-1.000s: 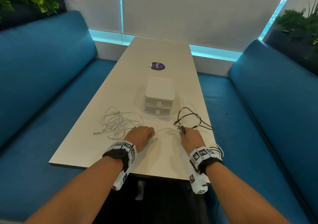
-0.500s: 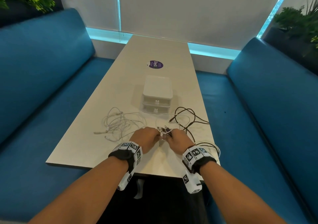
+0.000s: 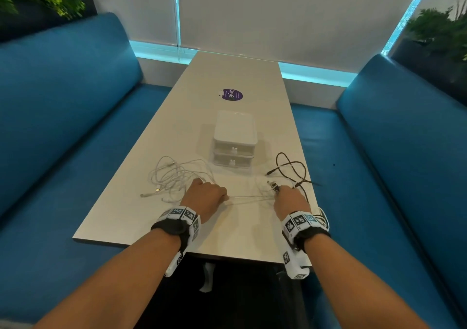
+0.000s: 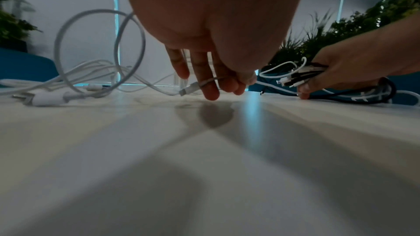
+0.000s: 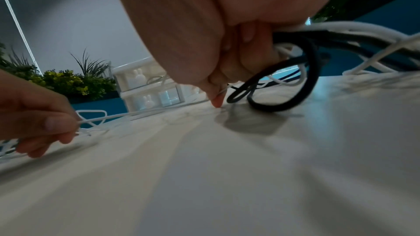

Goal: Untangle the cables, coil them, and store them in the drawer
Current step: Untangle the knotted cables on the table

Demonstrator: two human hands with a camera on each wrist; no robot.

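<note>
A loose tangle of white cables (image 3: 174, 177) lies on the table (image 3: 227, 232), left of centre. My left hand (image 3: 214, 196) rests beside it and pinches a thin white cable (image 4: 204, 82) close to its plug. That white cable (image 3: 252, 197) runs taut across to my right hand (image 3: 281, 192). My right hand grips a bundle of black and white cable ends (image 4: 295, 79), with black cable (image 3: 290, 169) looping behind it and under the palm (image 5: 295, 82). The small white two-drawer unit (image 3: 233, 139) stands behind both hands, both drawers closed.
A purple round sticker (image 3: 231, 94) marks the table further back. Blue benches (image 3: 63, 126) run along both sides, with plants (image 3: 439, 30) behind them. More white cable hangs over the table's right edge (image 3: 324, 218) by my right wrist.
Half a second ago my hands met at the middle of the table. They have since moved apart, and the white cable is drawn out straight between them.
</note>
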